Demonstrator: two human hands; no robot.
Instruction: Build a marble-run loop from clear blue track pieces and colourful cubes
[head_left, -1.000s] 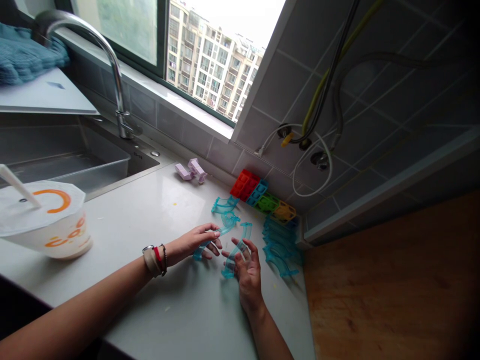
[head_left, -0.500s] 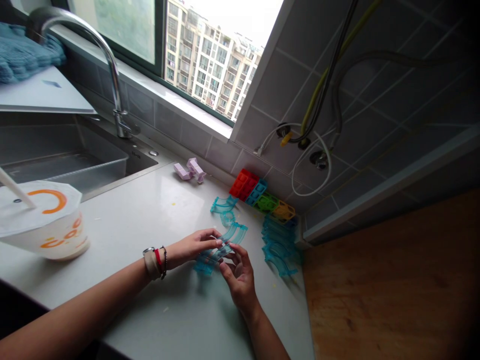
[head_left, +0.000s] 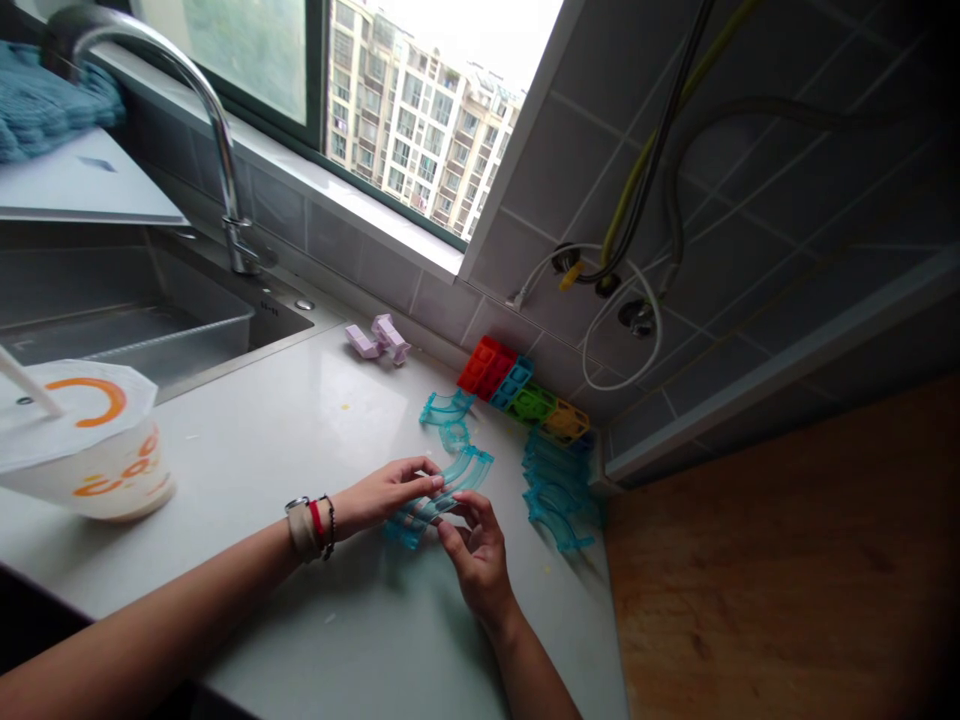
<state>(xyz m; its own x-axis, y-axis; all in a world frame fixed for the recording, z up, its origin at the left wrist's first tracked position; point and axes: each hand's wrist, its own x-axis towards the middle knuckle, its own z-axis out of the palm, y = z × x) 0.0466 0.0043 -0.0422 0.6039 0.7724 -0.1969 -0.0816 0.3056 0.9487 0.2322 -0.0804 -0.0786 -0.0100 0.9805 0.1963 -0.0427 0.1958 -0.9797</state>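
Note:
Both my hands are on a translucent blue curved toy track piece (head_left: 471,467), held just above or on the white counter. My left hand (head_left: 390,492) comes from the left, thumb and fingers closed around the track's near edge. On the other side, my right hand (head_left: 480,555) pinches its edge between thumb and fingers. The track runs from upper right to a blue lower end (head_left: 403,534) below my left hand; whether this is one piece or two joined is partly hidden by fingers. Just beyond lie another blue curved piece (head_left: 448,408) and a small round blue part (head_left: 454,435).
Along the wall stand red (head_left: 487,367), blue, green (head_left: 533,404) and yellow (head_left: 566,421) toy blocks. Several blue track pieces (head_left: 555,500) lie at right. Pale purple parts (head_left: 377,340) sit near the sink (head_left: 281,325). A drink cup (head_left: 112,460) stands at left. Cables hang on the wall.
My right fingers have shifted slightly left and closed in on the track. The lower end of the track has tilted a little. Otherwise the view has barely moved.

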